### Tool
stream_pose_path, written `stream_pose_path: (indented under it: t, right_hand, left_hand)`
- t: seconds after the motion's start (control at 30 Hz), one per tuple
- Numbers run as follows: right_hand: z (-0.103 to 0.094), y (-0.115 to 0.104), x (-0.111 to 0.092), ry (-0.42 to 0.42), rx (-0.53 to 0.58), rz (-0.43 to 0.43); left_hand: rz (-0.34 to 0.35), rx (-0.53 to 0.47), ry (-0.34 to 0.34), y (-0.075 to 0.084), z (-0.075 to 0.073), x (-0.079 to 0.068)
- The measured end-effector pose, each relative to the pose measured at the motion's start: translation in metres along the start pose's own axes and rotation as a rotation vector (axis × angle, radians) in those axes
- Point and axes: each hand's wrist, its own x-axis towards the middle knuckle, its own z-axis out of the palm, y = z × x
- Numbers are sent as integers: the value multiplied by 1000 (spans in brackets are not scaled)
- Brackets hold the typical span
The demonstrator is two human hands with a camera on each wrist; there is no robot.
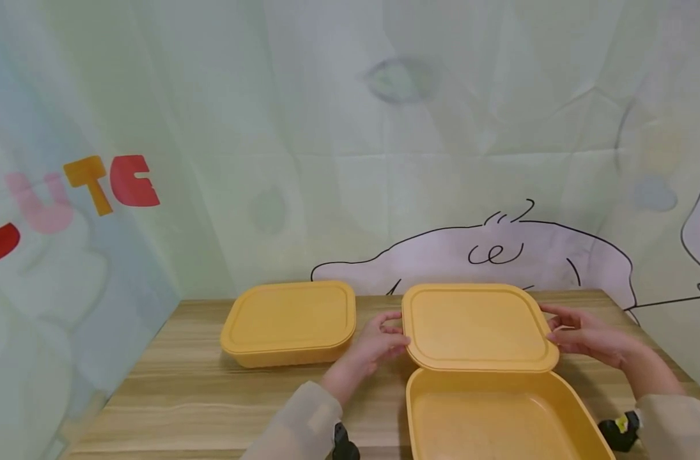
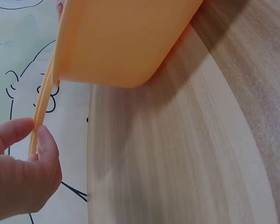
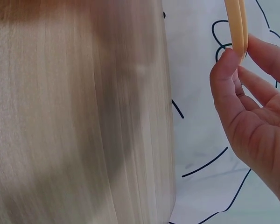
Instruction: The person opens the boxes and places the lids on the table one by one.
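Observation:
A yellow rounded-rectangle lid (image 1: pixel 479 327) is held level between both hands, overlapping the far rim of an uncovered yellow box (image 1: pixel 493 421) in the head view. My left hand (image 1: pixel 377 345) pinches the lid's left edge; in the left wrist view the thumb and fingers (image 2: pixel 47 144) grip the thin rim from both faces. On the opposite side my right hand (image 1: pixel 588 335) pinches the lid's right edge, and the right wrist view shows the lid's edge (image 3: pixel 238 28) between thumb and fingertips. The box's inside shows only its bare floor and walls.
A second yellow box (image 1: pixel 289 319) with its lid on stands to the left on the wood-grain table (image 1: pixel 183 390). Behind the table's far edge hangs a printed cloth backdrop (image 1: pixel 326 160) with cartoon drawings and coloured letters. Dark wrist devices (image 1: pixel 619 431) sit by the sleeves.

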Motion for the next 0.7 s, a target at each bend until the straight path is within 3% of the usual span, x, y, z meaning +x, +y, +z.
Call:
stream_pose_path:
  t: [0.37, 0.7]
  right_hand:
    - [-3, 1, 2, 29, -18, 2]
    - [-5, 0, 3, 69, -48, 19]
  left_hand:
    - [20, -11, 3, 0, 2, 3]
    - [-9, -21, 10, 1, 4, 11]
